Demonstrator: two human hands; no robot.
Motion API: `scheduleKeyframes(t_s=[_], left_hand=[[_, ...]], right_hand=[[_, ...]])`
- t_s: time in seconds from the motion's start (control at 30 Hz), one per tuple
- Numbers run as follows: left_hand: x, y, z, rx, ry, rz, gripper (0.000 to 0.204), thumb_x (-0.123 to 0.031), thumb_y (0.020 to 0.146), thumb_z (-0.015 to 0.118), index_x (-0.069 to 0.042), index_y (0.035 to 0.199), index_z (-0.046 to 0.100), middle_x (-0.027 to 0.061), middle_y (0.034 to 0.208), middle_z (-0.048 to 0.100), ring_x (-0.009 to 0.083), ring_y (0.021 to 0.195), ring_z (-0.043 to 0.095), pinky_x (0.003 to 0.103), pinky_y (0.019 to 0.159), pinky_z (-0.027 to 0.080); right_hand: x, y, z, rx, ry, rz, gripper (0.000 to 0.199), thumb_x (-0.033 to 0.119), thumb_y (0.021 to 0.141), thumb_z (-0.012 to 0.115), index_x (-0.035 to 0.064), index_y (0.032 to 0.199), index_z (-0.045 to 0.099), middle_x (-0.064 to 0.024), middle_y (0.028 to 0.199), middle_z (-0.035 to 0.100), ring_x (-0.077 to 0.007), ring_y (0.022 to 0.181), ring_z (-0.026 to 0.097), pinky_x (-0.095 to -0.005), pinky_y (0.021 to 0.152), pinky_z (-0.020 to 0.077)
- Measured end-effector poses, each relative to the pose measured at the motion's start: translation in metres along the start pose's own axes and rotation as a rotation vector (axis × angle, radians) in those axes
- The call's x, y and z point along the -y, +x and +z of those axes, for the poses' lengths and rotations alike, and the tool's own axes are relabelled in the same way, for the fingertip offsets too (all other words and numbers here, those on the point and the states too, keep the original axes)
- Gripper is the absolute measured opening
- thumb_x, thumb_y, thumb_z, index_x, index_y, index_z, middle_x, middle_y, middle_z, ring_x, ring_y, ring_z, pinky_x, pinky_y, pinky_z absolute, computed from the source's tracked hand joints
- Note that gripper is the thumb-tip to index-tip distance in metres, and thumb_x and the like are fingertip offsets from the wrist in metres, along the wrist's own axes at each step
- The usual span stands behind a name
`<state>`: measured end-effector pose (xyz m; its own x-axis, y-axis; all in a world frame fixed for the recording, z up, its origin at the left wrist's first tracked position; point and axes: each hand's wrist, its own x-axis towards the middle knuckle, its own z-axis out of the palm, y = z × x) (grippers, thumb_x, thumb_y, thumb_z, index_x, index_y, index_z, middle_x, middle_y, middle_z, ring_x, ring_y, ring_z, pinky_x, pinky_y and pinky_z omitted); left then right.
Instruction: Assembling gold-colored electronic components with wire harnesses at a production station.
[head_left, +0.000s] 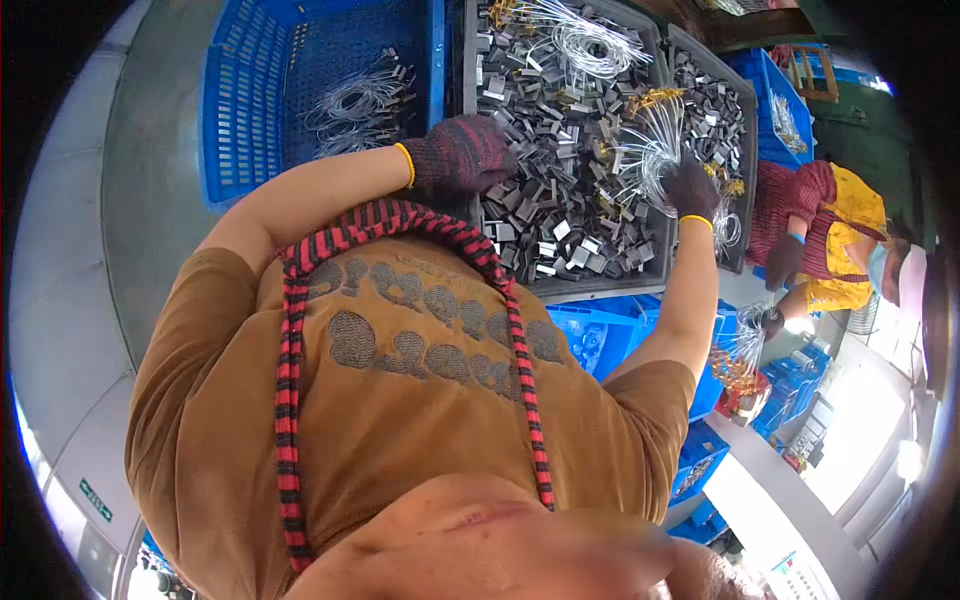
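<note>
My left hand [462, 155], in a dark red and black knit glove, is curled closed over the near-left edge of a grey tray [560, 293]. Whatever its fingers might hold is hidden. On the right, my right hand [690, 190], in a dark glove, closes on a bundle of silvery wires [655, 160] with brass-coloured ends, above the tray's contents. Small dark metal pieces [545, 165] fill the tray in a loose heap. Another coil of wires [590, 45] lies on the heap at the far side.
A blue plastic basket [235, 110] at the left holds wire bundles [360, 105]. A second grey tray [735, 85] of metal pieces adjoins on the right. Blue crates [590, 335] stand below. At the far right, a co-worker's gloved hand [772, 322] is beside more wires.
</note>
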<state>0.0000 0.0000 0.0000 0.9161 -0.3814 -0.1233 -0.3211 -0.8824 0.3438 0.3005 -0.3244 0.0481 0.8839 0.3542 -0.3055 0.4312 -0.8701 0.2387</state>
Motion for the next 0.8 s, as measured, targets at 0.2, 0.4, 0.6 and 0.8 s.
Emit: scheduleKeyframes(t_s=[0.2, 0.4, 0.6, 0.8], left_hand=[[-0.002, -0.009, 0.009, -0.165, 0.117, 0.134, 0.024, -0.032, 0.095, 0.061, -0.015, 0.107, 0.073, 0.0120, 0.096, 0.073, 0.0333, 0.102, 0.069, 0.044, 0.094, 0.054], [-0.055, 0.031, -0.011, 0.045, -1.189, 0.117, 0.042, -0.039, 0.099, 0.069, -0.007, 0.127, 0.068, 0.0084, 0.122, 0.072, 0.0236, 0.111, 0.070, 0.039, 0.097, 0.056], [-0.087, 0.018, -0.085, 0.306, -2.239, -0.399, 0.056, -0.050, 0.100, 0.061, -0.010, 0.139, 0.057, 0.0116, 0.139, 0.062, 0.0255, 0.128, 0.061, 0.046, 0.112, 0.047], [-0.068, -0.013, -0.078, 0.623, -2.608, -0.469, 0.057, -0.050, 0.103, 0.053, -0.008, 0.141, 0.055, 0.0107, 0.148, 0.053, 0.0289, 0.139, 0.047, 0.048, 0.124, 0.029]], right_hand=[[0.023, -0.059, -0.015, -0.281, 0.117, -0.002, 0.062, 0.045, 0.078, 0.077, 0.0192, 0.133, 0.064, -0.0192, 0.117, 0.073, -0.0414, 0.107, 0.071, -0.0522, 0.093, 0.0559], [0.104, -0.124, -0.057, -0.437, 0.100, 0.130, 0.054, 0.033, 0.084, 0.075, 0.0185, 0.132, 0.056, -0.0187, 0.098, 0.074, -0.0409, 0.091, 0.072, -0.0548, 0.077, 0.0561], [0.192, -0.208, -0.073, -0.511, -0.012, 0.037, 0.066, 0.035, 0.087, 0.075, 0.0172, 0.144, 0.047, -0.0108, 0.090, 0.073, -0.0353, 0.081, 0.072, -0.0511, 0.069, 0.0541], [0.256, -0.274, -0.075, -0.447, 0.410, -0.133, 0.079, 0.030, 0.081, 0.073, 0.0033, 0.148, 0.041, -0.0144, 0.095, 0.068, -0.0363, 0.090, 0.068, -0.0502, 0.087, 0.0487]])
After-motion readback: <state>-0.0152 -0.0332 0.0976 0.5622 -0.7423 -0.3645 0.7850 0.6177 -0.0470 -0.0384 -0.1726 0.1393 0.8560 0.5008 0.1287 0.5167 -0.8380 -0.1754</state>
